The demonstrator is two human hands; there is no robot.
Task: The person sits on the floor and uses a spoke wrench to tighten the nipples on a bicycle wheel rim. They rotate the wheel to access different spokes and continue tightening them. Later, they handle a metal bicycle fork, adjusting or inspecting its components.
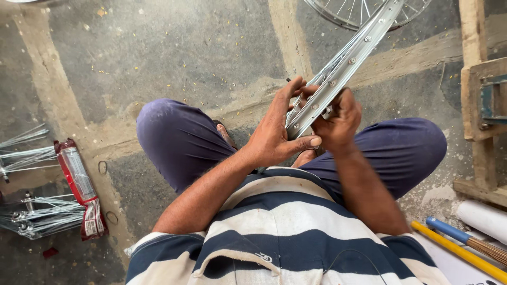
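A silver bicycle wheel rim with thin spokes runs edge-on from my lap up toward the top right. My left hand grips the rim's near end from the left, thumb pressed across it. My right hand closes on the rim from the right, pinching a small metal piece at a spoke hole. I sit cross-legged in dark blue trousers and a striped shirt.
Bundles of loose spokes and a red packet lie on the concrete floor at left. Another spoked wheel lies at the top. A wooden stand is at right, with a broom and yellow and blue handles below it.
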